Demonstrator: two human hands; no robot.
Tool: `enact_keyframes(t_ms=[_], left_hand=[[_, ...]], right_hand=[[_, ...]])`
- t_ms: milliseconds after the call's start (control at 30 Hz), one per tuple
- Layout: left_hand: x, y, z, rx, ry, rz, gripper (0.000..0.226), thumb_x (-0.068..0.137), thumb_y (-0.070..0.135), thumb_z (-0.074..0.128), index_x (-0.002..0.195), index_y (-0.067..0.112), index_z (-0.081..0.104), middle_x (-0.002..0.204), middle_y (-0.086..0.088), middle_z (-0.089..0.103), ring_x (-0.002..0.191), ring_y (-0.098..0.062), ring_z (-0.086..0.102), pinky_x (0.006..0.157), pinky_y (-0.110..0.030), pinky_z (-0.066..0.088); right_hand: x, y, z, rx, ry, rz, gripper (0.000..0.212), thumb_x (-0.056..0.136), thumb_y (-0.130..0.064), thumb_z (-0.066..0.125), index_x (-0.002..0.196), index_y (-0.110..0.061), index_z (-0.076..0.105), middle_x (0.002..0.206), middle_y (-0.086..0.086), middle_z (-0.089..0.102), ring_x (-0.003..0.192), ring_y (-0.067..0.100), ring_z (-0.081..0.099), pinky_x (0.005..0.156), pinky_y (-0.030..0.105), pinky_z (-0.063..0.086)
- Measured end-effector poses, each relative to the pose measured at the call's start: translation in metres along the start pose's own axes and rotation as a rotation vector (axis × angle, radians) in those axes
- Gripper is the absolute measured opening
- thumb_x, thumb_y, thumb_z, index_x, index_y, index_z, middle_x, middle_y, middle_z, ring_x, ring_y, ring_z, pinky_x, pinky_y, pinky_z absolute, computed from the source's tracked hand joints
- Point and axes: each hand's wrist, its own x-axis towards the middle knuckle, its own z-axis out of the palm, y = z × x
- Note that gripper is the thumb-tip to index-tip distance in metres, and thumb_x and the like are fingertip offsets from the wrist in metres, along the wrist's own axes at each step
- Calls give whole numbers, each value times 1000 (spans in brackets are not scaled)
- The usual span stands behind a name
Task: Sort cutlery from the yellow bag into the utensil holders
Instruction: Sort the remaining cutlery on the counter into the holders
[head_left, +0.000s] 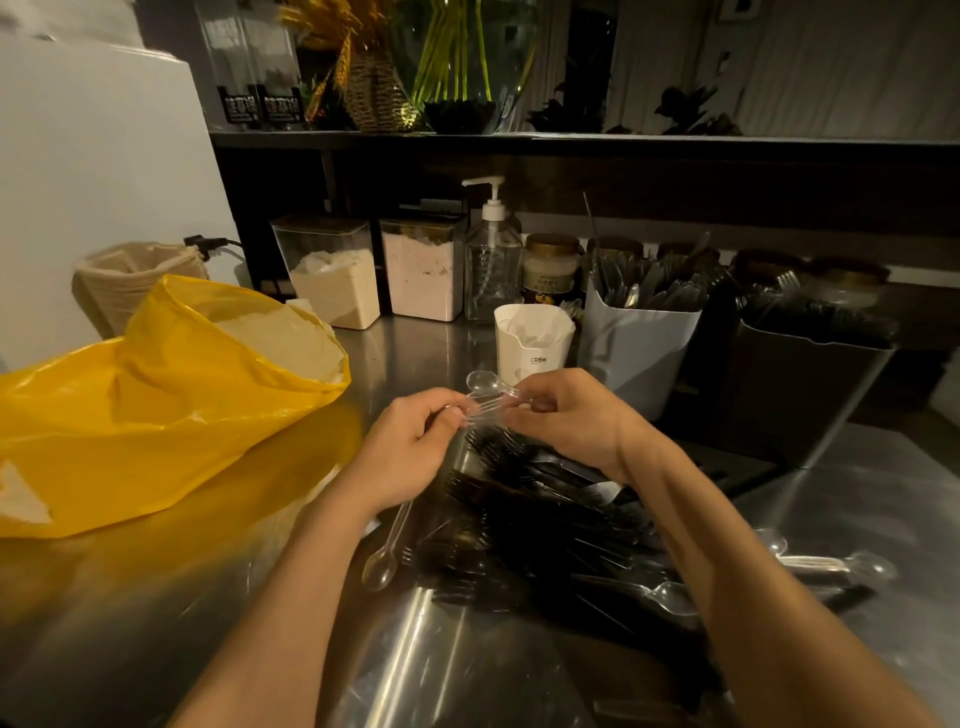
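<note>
Clear spoons: a small bundle (485, 397) is held between both hands just above the heap, bowl turned toward 11 o'clock, seemingly so the handles can be squared up before being dropped in as one
Left hand: the left hand (415, 441) is curled, and the handle ends are pinched between thumb and fingertips
Right hand: the right hand (566, 415) is curled round the other end of the bundle, which is steadied by it
Black cutlery: a mixed heap (545, 519) is spread on the worktop (441, 675) under the hands and on toward 5 o'clock, judged to be laid out for picking over
Yellow bag: the yellow bag (156, 405) lies slumped at 9 o'clock of the hands, mouth turned toward the heap; its contents cannot be made out
Utensil holders: a white cup (532, 343) stands at 12 o'clock just behind the hands; a grey holder (639, 348) at 1 o'clock and a dark holder (810, 395) at 2 o'clock are packed with dark cutlery
Loose spoons: one (387, 556) lies at 6 o'clock under the left wrist, not yet gathered
Step judged: clear pieces are being separated from black ones
</note>
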Motion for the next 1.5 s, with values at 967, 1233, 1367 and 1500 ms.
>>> enact_keyframes(t_ms=[967, 1233, 1367, 1500], left_hand=[[2, 38, 14, -899, 88, -432, 24, 107, 20, 44, 110, 10, 65, 74, 4, 59, 53, -5, 42, 44, -17, 31], [-3, 39, 28, -595, -36, -375, 29, 108, 22, 41, 103, 12, 68, 65, 5, 52, 53, -6, 43, 46, -18, 34], [-4, 37, 30, -578, -64, -348, 31, 107, 16, 43, 99, 8, 72, 63, 3, 49, 51, -7, 39, 45, -18, 28], [-4, 37, 27, -572, -111, -350, 37, 105, 11, 43, 87, 19, 74, 64, 2, 49, 46, -6, 36, 41, -16, 26]], right_hand=[[4, -18, 13, 395, 51, 131, 10, 104, -11, 42, 95, -10, 48, 75, 3, 56, 54, 8, 42, 42, 18, 30], [0, -23, 15, 594, 111, -14, 7, 108, -10, 40, 101, -9, 42, 82, 13, 51, 71, 22, 65, 43, 15, 43], [4, -15, 13, 480, 153, 10, 14, 107, -15, 42, 110, -2, 46, 94, 24, 60, 74, 20, 71, 46, 14, 44], [10, -2, 8, 356, 206, 29, 9, 102, -26, 42, 95, -21, 45, 75, -3, 44, 58, 7, 38, 52, 25, 33]])
